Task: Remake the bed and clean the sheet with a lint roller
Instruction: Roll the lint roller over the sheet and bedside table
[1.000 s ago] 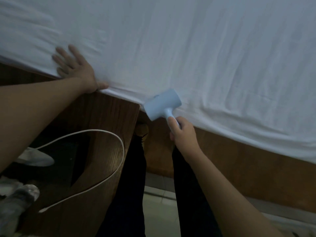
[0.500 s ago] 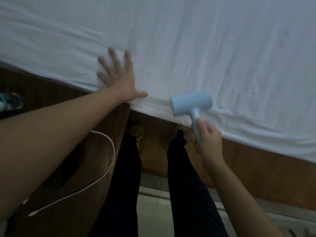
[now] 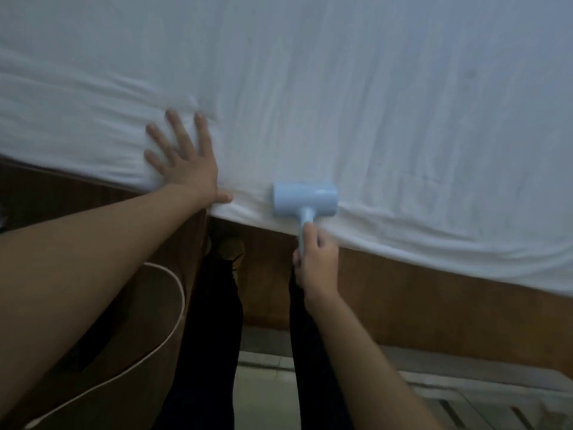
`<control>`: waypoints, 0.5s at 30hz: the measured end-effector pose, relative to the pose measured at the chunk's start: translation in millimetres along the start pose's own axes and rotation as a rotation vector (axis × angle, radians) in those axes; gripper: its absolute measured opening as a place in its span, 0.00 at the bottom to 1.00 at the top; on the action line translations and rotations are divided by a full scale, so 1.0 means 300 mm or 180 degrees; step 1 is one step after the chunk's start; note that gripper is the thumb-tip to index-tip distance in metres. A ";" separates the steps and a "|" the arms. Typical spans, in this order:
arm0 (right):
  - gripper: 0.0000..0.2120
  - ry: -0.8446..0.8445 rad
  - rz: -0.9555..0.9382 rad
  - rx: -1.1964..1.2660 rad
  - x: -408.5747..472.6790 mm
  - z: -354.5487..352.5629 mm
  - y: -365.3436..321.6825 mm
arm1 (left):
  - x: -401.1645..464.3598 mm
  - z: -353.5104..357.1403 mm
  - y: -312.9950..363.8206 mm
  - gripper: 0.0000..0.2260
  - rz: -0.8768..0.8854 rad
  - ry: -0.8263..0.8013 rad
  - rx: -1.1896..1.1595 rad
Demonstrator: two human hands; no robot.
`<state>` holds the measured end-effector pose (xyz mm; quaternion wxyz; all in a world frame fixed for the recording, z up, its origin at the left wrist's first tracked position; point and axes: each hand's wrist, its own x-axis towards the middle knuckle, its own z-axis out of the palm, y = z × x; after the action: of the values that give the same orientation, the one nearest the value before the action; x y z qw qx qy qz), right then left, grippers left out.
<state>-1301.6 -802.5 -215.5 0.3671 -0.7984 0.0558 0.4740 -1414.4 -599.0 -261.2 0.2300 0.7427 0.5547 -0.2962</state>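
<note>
Both hands had shifted right along the sheet (image 3: 341,88) — left hand (image 3: 186,162) spread flat, right hand (image 3: 316,262) gripping the roller (image 3: 305,199) at the edge — rolling underway.

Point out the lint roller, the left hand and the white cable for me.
lint roller (image 3: 305,199), head view, on its drum.
left hand (image 3: 186,164), head view, back of hand.
white cable (image 3: 180,301), head view, on its bend.
</note>
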 end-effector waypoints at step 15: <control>0.14 0.0719 0.0123 0.0844 0.226 -0.217 -0.334 | 0.019 0.007 0.025 0.71 -0.0219 -0.0089 0.0127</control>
<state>-1174.3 -753.8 -197.8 0.4514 -0.7899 0.1741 0.3768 -1406.4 -598.6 -266.5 0.2125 0.7234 0.5707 -0.3253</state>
